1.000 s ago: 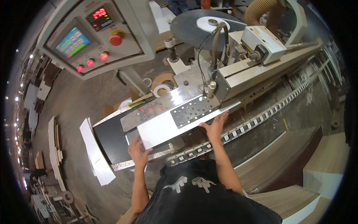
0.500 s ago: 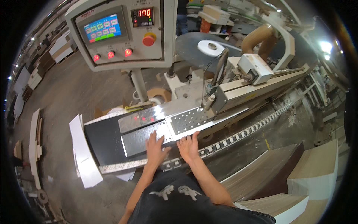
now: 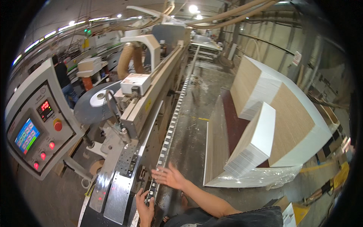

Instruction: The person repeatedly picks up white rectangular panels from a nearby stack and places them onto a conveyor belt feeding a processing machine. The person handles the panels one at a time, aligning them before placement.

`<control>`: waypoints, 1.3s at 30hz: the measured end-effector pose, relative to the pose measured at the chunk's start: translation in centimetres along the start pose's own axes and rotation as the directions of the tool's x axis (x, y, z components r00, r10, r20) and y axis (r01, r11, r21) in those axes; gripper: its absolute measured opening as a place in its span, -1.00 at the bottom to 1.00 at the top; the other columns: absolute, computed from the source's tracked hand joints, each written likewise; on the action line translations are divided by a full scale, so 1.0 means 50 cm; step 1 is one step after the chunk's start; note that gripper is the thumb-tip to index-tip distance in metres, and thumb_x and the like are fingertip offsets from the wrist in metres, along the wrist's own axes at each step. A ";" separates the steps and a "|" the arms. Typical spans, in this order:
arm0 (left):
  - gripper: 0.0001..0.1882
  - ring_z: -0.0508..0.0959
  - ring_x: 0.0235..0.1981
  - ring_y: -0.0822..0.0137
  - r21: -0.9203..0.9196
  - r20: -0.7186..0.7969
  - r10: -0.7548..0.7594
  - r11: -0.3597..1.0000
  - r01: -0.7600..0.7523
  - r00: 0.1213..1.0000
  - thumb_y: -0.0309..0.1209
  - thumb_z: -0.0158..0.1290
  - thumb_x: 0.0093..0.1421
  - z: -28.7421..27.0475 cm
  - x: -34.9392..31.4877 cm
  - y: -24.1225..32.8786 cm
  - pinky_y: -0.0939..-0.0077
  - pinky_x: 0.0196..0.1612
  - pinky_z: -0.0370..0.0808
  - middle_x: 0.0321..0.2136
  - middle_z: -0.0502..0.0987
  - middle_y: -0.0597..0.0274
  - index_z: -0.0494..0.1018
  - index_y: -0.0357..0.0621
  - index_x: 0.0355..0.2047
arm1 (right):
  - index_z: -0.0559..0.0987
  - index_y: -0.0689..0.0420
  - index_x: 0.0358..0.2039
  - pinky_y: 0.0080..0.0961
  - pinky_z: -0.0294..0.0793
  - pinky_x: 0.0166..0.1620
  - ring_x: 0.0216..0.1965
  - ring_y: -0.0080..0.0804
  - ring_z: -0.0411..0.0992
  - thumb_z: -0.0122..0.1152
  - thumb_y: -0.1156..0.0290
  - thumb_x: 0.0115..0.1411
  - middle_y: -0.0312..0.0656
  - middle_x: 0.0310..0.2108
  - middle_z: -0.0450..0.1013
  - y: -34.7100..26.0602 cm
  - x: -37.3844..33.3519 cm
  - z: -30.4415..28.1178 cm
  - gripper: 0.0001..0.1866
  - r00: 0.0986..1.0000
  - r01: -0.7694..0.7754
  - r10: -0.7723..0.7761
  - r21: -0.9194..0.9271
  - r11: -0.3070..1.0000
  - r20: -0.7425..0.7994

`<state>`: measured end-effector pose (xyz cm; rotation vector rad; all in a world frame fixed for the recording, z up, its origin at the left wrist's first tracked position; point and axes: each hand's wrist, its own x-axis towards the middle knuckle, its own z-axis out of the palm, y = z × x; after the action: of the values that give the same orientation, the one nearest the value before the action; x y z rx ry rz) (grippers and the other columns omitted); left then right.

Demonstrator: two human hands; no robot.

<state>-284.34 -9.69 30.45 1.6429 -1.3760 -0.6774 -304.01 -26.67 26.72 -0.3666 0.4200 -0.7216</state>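
Note:
My left hand (image 3: 145,209) is beside the near end of an edge banding machine (image 3: 140,113), close to its metal infeed plate (image 3: 118,196). Its fingers are loosely bent and apart, with nothing in them. Farther forward, my right hand (image 3: 170,178) hangs over the black-and-white roller track (image 3: 168,136) with the fingers spread and empty. Whether either hand touches the machine, I cannot tell. A narrow white panel (image 3: 152,126) lies along the machine's side, past the perforated plate (image 3: 127,158).
To the right stands a pallet stack of white-edged panels (image 3: 257,140), with clear wrap at its foot. The control box (image 3: 45,121) juts out at left, near a reel of white edge tape (image 3: 100,97). Another person (image 3: 64,81) stands beyond it. A concrete aisle (image 3: 189,125) runs between machine and stack.
My view has swung right, bringing the panel stack and aisle into full sight. Both hands have come off the infeed plates, the right one now out over the roller track.

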 end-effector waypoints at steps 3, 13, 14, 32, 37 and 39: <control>-0.59 0.44 0.23 -0.11 -0.029 -0.022 0.049 0.998 -0.050 0.999 -0.34 0.22 0.27 0.035 -0.012 0.010 0.07 0.31 0.33 0.21 0.44 -0.13 0.53 -0.23 0.09 | 0.07 0.21 0.50 0.03 0.31 0.40 0.43 0.10 0.24 -0.19 -0.25 0.49 0.12 0.46 0.19 0.023 -0.185 -0.060 -0.13 0.993 -0.006 -0.002 -0.065 0.998 -0.120; -0.61 0.51 0.18 0.04 -0.270 0.256 0.305 0.933 -0.236 0.917 -0.41 0.21 0.30 0.282 -0.018 0.332 0.24 0.22 0.45 0.18 0.50 -0.04 0.52 -0.25 0.11 | 0.22 0.17 0.42 -0.01 0.44 0.29 0.31 0.07 0.40 -0.08 -0.11 0.52 0.12 0.38 0.31 0.019 -0.572 -0.237 -0.30 0.884 0.299 -0.247 0.073 0.952 -0.397; -0.59 0.52 0.18 0.01 -0.280 0.269 0.343 0.922 -0.267 0.900 -0.39 0.22 0.29 0.317 -0.019 0.380 0.22 0.22 0.45 0.17 0.50 -0.04 0.52 -0.25 0.12 | 0.22 0.17 0.42 -0.02 0.45 0.28 0.30 0.06 0.41 -0.08 -0.11 0.52 0.12 0.37 0.32 0.007 -0.586 -0.245 -0.30 0.884 0.297 -0.250 0.062 0.953 -0.395; 0.10 0.04 0.43 -0.38 0.217 0.277 0.432 0.842 -0.494 0.858 -0.06 0.52 -0.11 0.749 -0.039 0.789 -0.22 0.40 0.15 0.40 0.01 -0.45 0.25 -0.09 0.39 | 0.41 0.19 0.26 -0.13 0.60 0.07 0.05 -0.01 0.59 -0.09 0.22 0.55 0.08 0.14 0.54 -0.195 -0.952 -0.473 -0.58 0.715 0.434 -0.408 -0.097 0.896 -0.568; 0.09 0.13 0.42 -0.32 0.223 0.313 0.381 0.861 -0.457 0.870 -0.12 0.55 -0.18 0.653 -0.060 0.761 -0.21 0.38 0.31 0.43 -0.03 -0.25 0.30 -0.07 0.36 | 0.40 0.19 0.25 -0.11 0.58 0.08 0.10 0.02 0.56 -0.03 0.17 0.54 0.08 0.18 0.52 -0.241 -0.924 -0.416 -0.57 0.830 0.242 -0.329 -0.240 0.940 -0.451; 0.10 0.10 0.45 -0.27 0.233 0.329 0.303 0.892 -0.388 0.894 -0.09 0.58 -0.23 0.571 -0.083 0.738 -0.18 0.41 0.26 0.44 -0.01 -0.21 0.35 -0.08 0.33 | 0.44 0.16 0.23 -0.09 0.56 0.10 0.13 0.00 0.54 0.00 0.14 0.53 0.03 0.20 0.51 -0.258 -0.890 -0.346 -0.57 0.892 0.133 -0.240 -0.286 0.949 -0.382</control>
<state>-327.39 -14.02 48.41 1.4956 -2.0071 -0.5248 -349.64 -7.68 28.56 -0.5014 0.8945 -0.9432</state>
